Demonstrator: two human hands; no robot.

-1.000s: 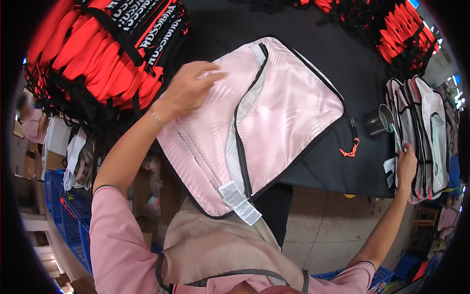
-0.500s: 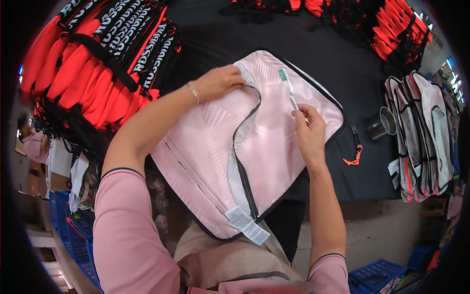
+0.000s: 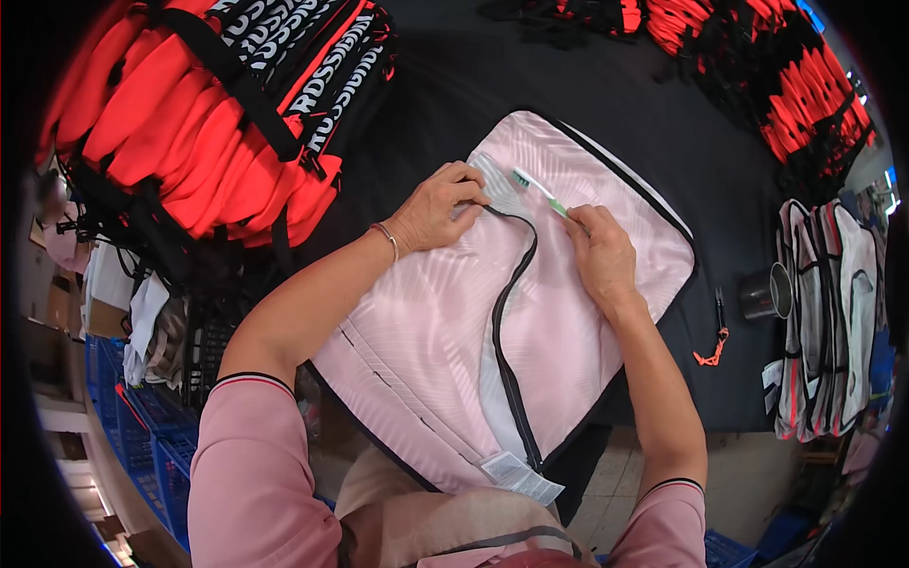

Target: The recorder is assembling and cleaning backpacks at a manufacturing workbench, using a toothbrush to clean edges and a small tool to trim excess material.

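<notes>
A pale pink fabric bag point(image 3: 407, 322) with black edging lies slanted across the table in front of me. A dark zipper edge point(image 3: 498, 317) curves down its middle, parted from a strip of grey lining. My left hand point(image 3: 437, 208) pinches the zipper's upper end, fingers closed on the fabric there. Between the thumb and fingers of my right hand point(image 3: 604, 256) is a green and white toothbrush point(image 3: 542, 193). Its bristle head points up and left, over the grey patch close to my left fingers. A white label point(image 3: 523, 475) sticks out at the near corner.
Red and black bags point(image 3: 180, 133) are piled at the left, with more red and black bundles point(image 3: 814, 104) at the far right. Right of the pink bag lie small snips with an orange cord point(image 3: 717, 317), a metal cup point(image 3: 760, 293) and grey black-edged pieces point(image 3: 824, 322).
The toothbrush has tilted leftward, its head now nearer my left fingers. My left hand has turned at the zipper's upper end. The whole view has shifted slightly.
</notes>
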